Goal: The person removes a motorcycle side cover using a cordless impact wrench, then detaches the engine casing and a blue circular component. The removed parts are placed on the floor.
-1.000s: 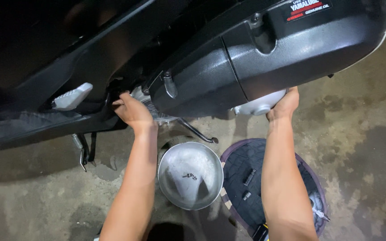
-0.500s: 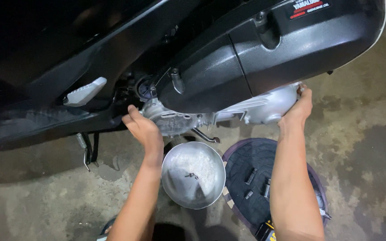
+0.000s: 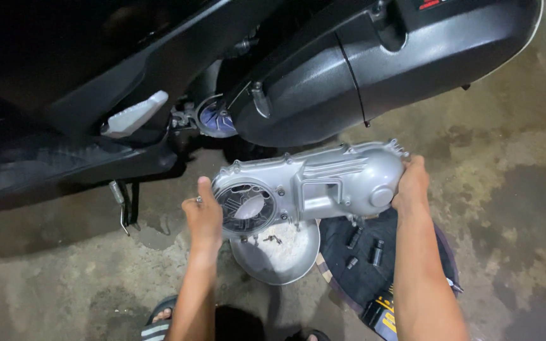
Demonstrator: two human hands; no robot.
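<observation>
Head view: the left hand and right hand each grip an end of the silver cover — up in the air, over the bowl. It looks heavy — one slipping hand could drop it onto the bowl.

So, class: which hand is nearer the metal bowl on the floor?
Left. The left hand grips the cover's round end just above the bowl's rim; the right hand holds the far end, farther off.
</observation>
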